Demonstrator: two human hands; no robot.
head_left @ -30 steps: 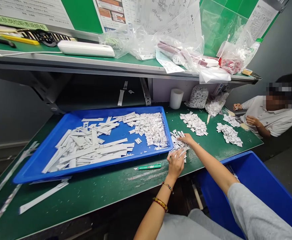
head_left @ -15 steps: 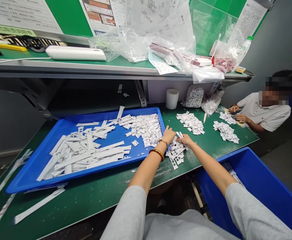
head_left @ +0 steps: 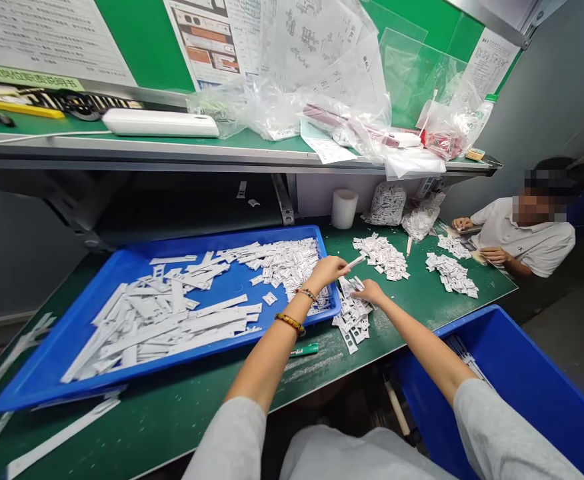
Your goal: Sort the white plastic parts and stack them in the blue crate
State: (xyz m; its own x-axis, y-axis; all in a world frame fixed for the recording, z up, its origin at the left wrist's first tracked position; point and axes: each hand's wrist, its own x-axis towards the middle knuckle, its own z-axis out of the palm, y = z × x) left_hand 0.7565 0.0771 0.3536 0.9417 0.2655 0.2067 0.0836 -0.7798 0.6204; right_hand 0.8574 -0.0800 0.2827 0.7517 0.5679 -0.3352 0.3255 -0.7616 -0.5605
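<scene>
While my left fingers pinch a white strip clear of the blue tray, my pressed-together right fingers rest on the loose pile beside it.

Blue tray rim obstructs hands; shelf edge overhead.

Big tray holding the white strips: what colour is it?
The tray is bright blue, and shows best in the head view.

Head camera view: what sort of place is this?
Probably a factory workstation for manual parts handling: a green workbench, a blue tray heaped with white punched strips, printed work sheets posted above, and a co-worker at the same bench.
</scene>
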